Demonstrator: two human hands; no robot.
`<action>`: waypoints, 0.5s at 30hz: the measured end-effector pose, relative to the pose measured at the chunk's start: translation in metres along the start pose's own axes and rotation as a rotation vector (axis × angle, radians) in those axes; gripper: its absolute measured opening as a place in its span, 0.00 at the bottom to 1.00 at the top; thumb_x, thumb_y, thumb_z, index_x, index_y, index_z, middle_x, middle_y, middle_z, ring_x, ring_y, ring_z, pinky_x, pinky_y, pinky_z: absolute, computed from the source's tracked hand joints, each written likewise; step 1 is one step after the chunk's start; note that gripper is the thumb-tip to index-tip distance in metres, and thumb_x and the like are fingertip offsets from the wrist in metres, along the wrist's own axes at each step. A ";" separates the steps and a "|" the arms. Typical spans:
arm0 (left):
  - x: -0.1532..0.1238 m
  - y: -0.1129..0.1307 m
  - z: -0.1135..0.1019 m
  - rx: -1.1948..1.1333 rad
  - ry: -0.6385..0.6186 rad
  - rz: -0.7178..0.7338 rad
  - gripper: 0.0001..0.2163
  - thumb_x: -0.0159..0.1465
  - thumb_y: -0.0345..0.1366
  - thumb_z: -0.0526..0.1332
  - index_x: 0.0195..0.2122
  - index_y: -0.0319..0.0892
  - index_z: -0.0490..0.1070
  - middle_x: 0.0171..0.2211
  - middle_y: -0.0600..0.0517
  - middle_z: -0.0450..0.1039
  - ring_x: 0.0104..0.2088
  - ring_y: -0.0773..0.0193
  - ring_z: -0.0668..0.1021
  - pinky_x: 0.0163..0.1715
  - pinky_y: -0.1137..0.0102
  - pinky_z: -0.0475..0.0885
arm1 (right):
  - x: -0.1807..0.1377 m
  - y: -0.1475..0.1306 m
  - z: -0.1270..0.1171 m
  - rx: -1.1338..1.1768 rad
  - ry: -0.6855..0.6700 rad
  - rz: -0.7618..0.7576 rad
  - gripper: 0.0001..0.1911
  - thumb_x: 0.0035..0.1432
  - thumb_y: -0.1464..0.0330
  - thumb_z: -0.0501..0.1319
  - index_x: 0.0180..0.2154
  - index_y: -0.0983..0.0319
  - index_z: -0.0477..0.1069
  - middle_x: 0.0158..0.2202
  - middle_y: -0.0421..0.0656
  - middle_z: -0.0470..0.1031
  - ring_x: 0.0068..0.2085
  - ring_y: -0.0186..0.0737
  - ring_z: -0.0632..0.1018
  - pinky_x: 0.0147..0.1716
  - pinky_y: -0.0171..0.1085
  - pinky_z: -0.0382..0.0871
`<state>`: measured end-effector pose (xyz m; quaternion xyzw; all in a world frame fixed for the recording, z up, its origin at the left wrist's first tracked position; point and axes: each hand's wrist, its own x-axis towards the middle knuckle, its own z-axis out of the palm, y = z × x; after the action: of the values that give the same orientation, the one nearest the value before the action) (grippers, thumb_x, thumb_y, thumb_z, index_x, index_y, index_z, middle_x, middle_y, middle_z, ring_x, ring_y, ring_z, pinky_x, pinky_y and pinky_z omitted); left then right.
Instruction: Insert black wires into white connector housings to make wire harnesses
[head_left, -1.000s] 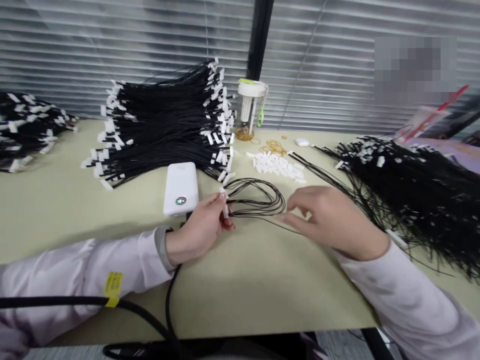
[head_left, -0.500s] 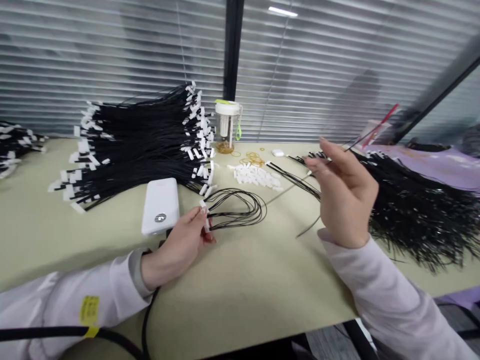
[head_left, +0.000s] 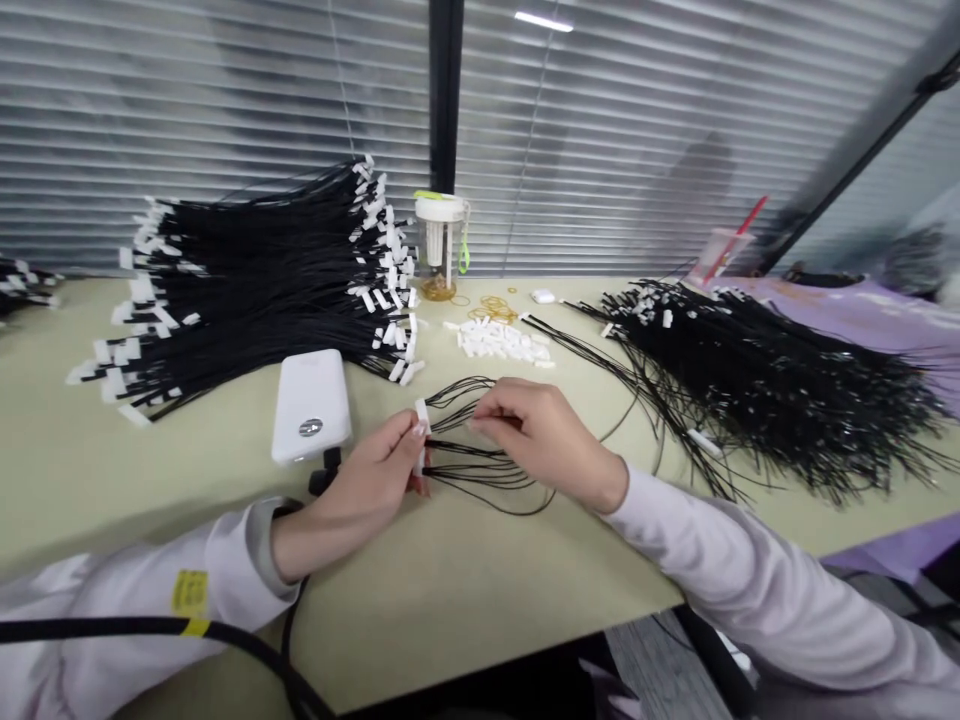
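Observation:
My left hand is closed around a white plastic connector, with a second white piece showing below the fingertips. Several thin black wires run from these connectors and loop to the right. My right hand is just right of the connector, its thumb and index finger pinched together on a black wire among the loops. The wire's tip is hidden by the fingers. Loose white connectors lie in a small heap beyond my hands. To the right, loose black wires with white ends are spread on the table.
A white power bank lies left of my hands. Behind it is a large stack of finished-looking black cables. A drink bottle, rubber bands, a pile of wires and a cup with a red straw stand farther back.
My right hand has come down and left from above the table, bringing a wire to the connector in my left hand. The left hand keeps its hold; the view has shifted slightly.

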<state>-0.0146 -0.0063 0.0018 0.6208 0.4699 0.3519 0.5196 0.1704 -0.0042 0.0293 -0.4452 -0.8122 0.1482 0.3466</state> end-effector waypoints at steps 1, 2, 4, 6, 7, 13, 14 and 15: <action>-0.001 0.001 0.000 0.022 0.004 0.014 0.12 0.61 0.42 0.49 0.25 0.41 0.59 0.21 0.57 0.60 0.21 0.71 0.69 0.23 0.74 0.65 | -0.001 -0.002 0.003 -0.020 -0.010 -0.024 0.05 0.54 0.71 0.56 0.27 0.63 0.68 0.27 0.39 0.70 0.30 0.29 0.70 0.32 0.31 0.62; -0.001 0.002 0.000 0.036 0.007 0.027 0.12 0.61 0.41 0.49 0.24 0.41 0.59 0.21 0.57 0.60 0.20 0.71 0.69 0.23 0.74 0.65 | -0.001 -0.004 0.005 -0.031 -0.017 -0.039 0.06 0.54 0.71 0.56 0.26 0.63 0.68 0.27 0.39 0.69 0.30 0.29 0.69 0.32 0.30 0.62; -0.002 0.001 0.001 0.030 0.011 0.050 0.12 0.61 0.40 0.49 0.23 0.41 0.58 0.20 0.57 0.60 0.20 0.71 0.68 0.22 0.74 0.64 | -0.002 -0.005 0.006 -0.038 -0.023 -0.046 0.06 0.55 0.71 0.55 0.26 0.64 0.67 0.26 0.39 0.69 0.29 0.29 0.68 0.31 0.30 0.61; -0.002 -0.002 0.001 -0.006 -0.002 0.066 0.11 0.61 0.40 0.49 0.24 0.42 0.59 0.20 0.57 0.60 0.20 0.71 0.68 0.21 0.75 0.64 | -0.003 -0.006 0.006 -0.034 -0.024 -0.021 0.07 0.55 0.71 0.54 0.26 0.64 0.66 0.25 0.38 0.68 0.28 0.29 0.68 0.30 0.30 0.60; -0.001 -0.004 0.001 -0.023 -0.019 0.077 0.11 0.61 0.41 0.49 0.24 0.42 0.59 0.20 0.57 0.60 0.20 0.71 0.68 0.21 0.75 0.64 | -0.003 -0.006 0.005 -0.032 -0.027 -0.002 0.08 0.56 0.70 0.54 0.26 0.64 0.66 0.24 0.38 0.68 0.27 0.28 0.67 0.29 0.30 0.59; -0.002 -0.010 -0.001 -0.043 -0.063 0.116 0.12 0.62 0.43 0.48 0.26 0.42 0.60 0.22 0.57 0.60 0.21 0.71 0.67 0.24 0.74 0.65 | -0.005 -0.009 0.000 -0.089 -0.093 0.039 0.12 0.58 0.69 0.50 0.23 0.63 0.62 0.21 0.36 0.64 0.24 0.28 0.64 0.26 0.30 0.56; -0.002 -0.010 -0.001 -0.041 -0.065 0.115 0.12 0.62 0.43 0.48 0.26 0.42 0.60 0.22 0.57 0.60 0.21 0.71 0.67 0.24 0.74 0.65 | -0.006 -0.010 -0.001 -0.097 -0.104 0.039 0.12 0.58 0.69 0.50 0.22 0.63 0.61 0.20 0.36 0.63 0.24 0.28 0.64 0.26 0.30 0.56; -0.002 -0.009 -0.001 -0.039 -0.067 0.112 0.12 0.62 0.43 0.48 0.26 0.42 0.59 0.22 0.57 0.59 0.21 0.72 0.67 0.24 0.74 0.65 | -0.006 -0.010 -0.001 -0.101 -0.118 0.035 0.12 0.58 0.69 0.50 0.22 0.63 0.60 0.20 0.36 0.63 0.24 0.27 0.63 0.26 0.30 0.56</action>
<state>-0.0181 -0.0081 -0.0064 0.6473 0.4096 0.3685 0.5267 0.1673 -0.0146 0.0330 -0.4665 -0.8298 0.1392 0.2727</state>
